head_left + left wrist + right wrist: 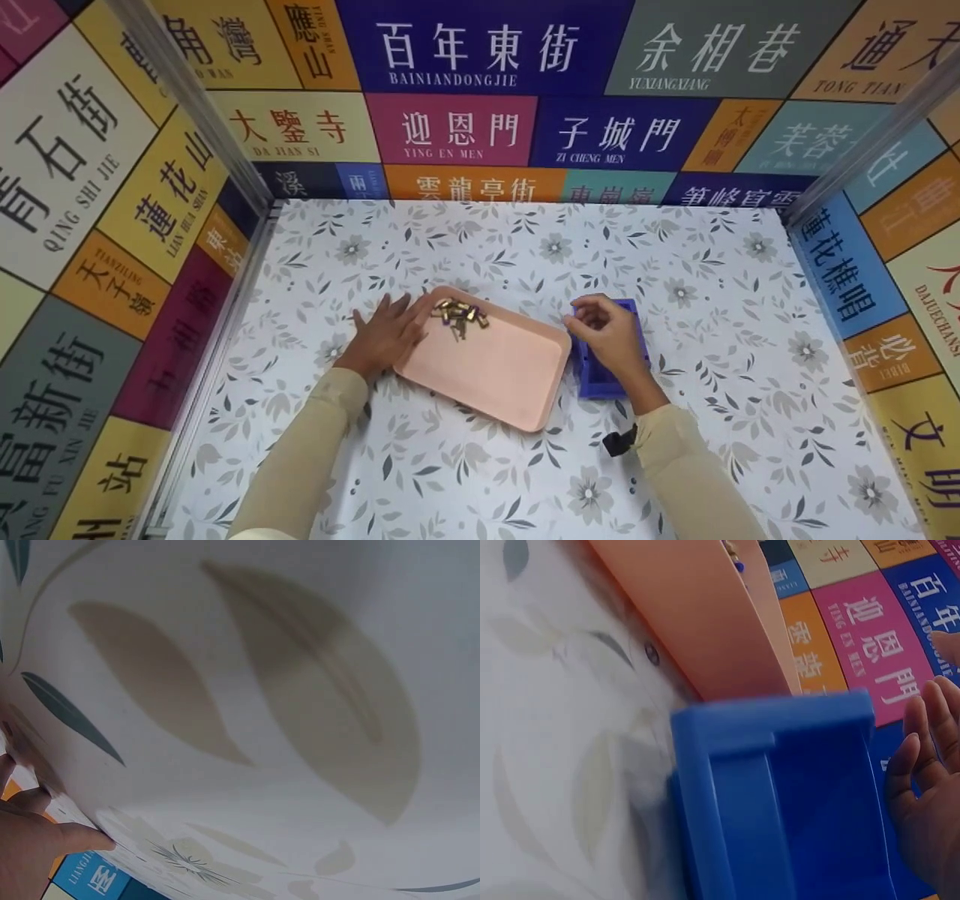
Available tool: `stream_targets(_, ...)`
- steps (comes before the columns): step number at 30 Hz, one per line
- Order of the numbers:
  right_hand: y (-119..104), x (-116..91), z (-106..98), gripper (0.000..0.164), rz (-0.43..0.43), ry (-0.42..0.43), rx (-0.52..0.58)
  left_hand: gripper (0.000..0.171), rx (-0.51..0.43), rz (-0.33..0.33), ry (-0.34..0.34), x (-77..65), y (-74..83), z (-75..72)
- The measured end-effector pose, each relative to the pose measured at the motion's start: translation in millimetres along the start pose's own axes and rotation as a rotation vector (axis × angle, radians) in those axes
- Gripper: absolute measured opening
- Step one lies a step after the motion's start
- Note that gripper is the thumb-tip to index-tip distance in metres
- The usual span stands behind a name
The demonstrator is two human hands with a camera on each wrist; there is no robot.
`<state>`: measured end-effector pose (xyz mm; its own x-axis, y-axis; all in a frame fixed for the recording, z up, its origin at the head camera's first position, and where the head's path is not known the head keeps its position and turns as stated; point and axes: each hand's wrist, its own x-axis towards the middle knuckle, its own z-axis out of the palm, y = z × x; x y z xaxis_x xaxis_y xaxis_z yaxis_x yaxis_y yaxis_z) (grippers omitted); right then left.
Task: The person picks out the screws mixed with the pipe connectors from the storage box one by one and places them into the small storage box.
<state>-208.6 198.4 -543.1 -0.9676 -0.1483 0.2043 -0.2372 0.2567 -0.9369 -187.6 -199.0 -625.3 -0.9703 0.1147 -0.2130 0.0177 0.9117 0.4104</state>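
Note:
A salmon-pink tray (495,371) lies at an angle on the table. Small shiny gold-coloured pieces (461,313), some dark-sided, are heaped near its far left corner. My left hand (386,334) rests at the tray's left edge with fingers spread. To the right of the tray stands a blue open-topped box (604,384), with a ledge along one inner side in the right wrist view. Over the box is my right hand (606,330), its fingers loosely bent. In the right wrist view, the thumb stands apart from those fingers, and nothing shows between them.
The table (517,487) has a white floral cover. Panels with large printed characters (450,131) wall it in at the back, left and right. Metal posts (225,112) stand at the back corners. A black strap (619,442) sits at the right cuff.

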Motion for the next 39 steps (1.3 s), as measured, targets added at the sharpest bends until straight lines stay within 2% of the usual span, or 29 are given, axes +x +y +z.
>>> stream_targets(14, -11.7, 2.3, 41.5, 0.024, -0.030, -0.100, 0.097, 0.060, -0.020, -0.003, 0.003, -2.4, 1.2, -0.4)
stream_targets(28, -17.7, 6.8, 80.6, 0.028, 0.030, -0.266, 0.026, 0.058, 0.012, 0.004, -0.007, -3.6, 3.8, -7.4)
stream_targets(39, -21.4, 16.4, 110.9, 0.027, -0.014, -0.342, -0.010, 0.060, 0.030, -0.001, -0.008, -3.7, 4.3, -4.7)
